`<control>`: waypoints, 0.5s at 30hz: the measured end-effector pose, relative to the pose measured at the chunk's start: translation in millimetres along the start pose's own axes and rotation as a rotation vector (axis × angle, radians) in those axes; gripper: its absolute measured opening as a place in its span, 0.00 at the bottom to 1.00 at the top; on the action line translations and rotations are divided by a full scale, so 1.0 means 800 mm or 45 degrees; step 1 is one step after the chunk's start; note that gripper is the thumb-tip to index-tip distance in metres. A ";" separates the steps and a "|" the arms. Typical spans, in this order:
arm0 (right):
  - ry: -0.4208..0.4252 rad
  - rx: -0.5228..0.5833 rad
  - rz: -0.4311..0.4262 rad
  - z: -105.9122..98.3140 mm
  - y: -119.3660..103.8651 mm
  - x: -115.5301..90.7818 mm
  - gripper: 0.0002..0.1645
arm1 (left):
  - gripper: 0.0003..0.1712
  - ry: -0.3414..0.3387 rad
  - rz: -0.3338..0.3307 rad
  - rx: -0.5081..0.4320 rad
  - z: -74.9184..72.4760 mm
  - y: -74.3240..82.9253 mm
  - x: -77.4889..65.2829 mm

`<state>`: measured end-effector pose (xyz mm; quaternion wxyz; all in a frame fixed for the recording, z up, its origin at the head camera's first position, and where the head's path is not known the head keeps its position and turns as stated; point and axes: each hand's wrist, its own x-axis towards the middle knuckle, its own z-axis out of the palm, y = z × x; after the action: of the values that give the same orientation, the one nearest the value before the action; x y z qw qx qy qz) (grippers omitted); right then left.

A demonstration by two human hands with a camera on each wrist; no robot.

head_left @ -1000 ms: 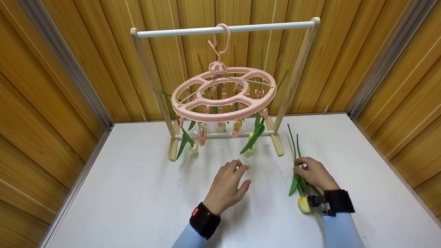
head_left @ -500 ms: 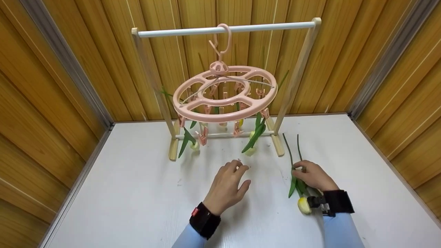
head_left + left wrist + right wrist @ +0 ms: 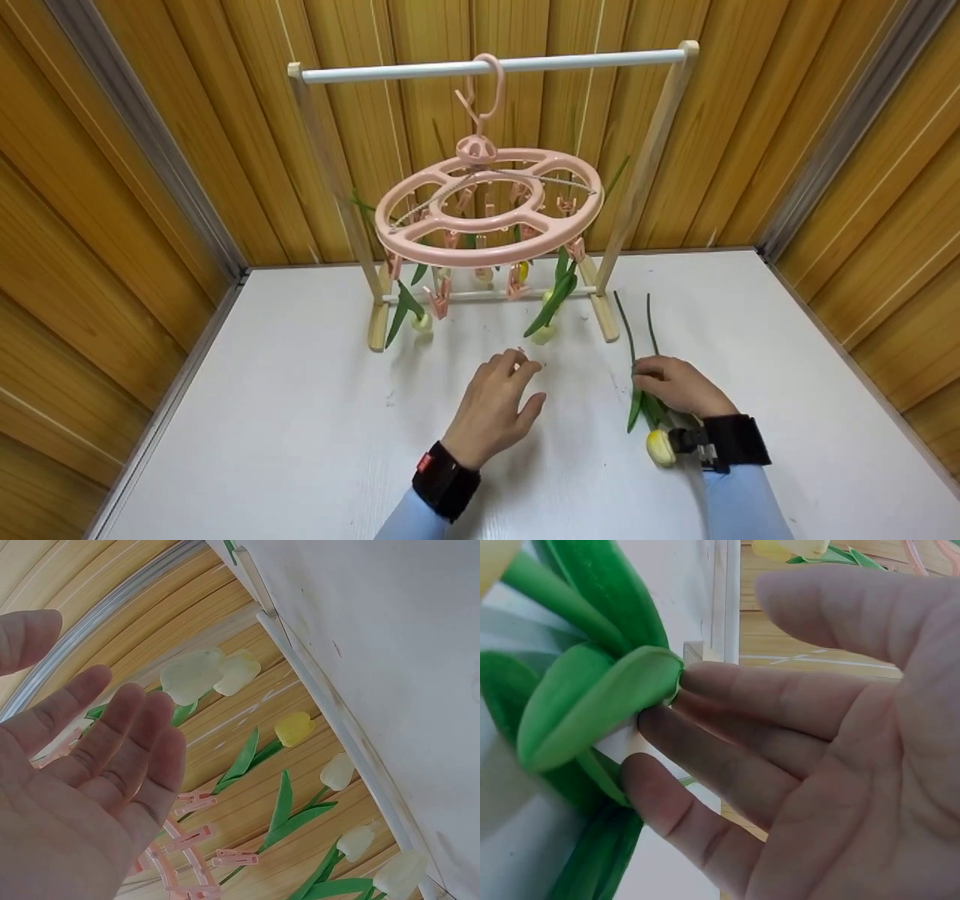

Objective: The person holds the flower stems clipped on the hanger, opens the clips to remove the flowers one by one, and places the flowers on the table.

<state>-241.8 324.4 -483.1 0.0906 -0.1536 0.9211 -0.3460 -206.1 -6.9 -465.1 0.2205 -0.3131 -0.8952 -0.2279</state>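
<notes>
Part of the loose tulips [image 3: 637, 411] is hidden on the tabletop [image 3: 300, 420] by the right hand [image 3: 681, 386]: two stems [image 3: 625, 322] run out beyond it, while only one yellow flower head [image 3: 660, 448] shows, just beside the black camera mount [image 3: 688, 439], so whether a second one lies beneath cannot be told. In the right wrist view, the yellow blooms at the top and upper left are cut off. The pink hanger [image 3: 465, 258] covers many of its own clips and much of the clipped tulips [image 3: 556, 304], which hang head down; in the left wrist view, some are partly behind the left hand [image 3: 491, 409] or cut by the lower edge. The right forearm reaches forward, palm toward the leaves [image 3: 600, 709]; its fingers [image 3: 742, 701] are nearly straight, their tips touching the greenery, with the thumb well away from them, so they do not close round anything. The left hand hovers in front of the hanger, wrist low, palm turned away from the head camera; its fingers are relaxed and slightly fanned, thumb spread wide. The hanger's hook is over the white rod [image 3: 375, 73] of the wooden rack [image 3: 651, 161], near the middle.
</notes>
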 end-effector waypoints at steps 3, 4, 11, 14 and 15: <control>-0.012 0.002 -0.001 0.000 0.000 -0.001 0.23 | 0.16 0.000 -0.001 -0.003 0.000 0.000 0.000; -0.012 0.003 0.001 -0.001 0.000 -0.001 0.23 | 0.16 0.005 0.002 -0.003 0.000 -0.001 0.000; 0.028 0.026 0.020 -0.007 -0.014 -0.007 0.26 | 0.15 0.021 -0.005 0.001 -0.004 -0.004 0.000; 0.056 0.019 0.009 -0.010 -0.026 -0.009 0.27 | 0.15 0.020 -0.027 -0.018 -0.009 -0.006 0.000; 0.067 0.014 0.000 -0.011 -0.030 -0.010 0.27 | 0.15 0.024 -0.036 -0.029 -0.010 -0.007 0.001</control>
<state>-231.2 315.4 -459.9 0.0671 -0.1438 0.9213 -0.3550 -208.1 -15.1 -459.6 0.2220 -0.3008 -0.8948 -0.2439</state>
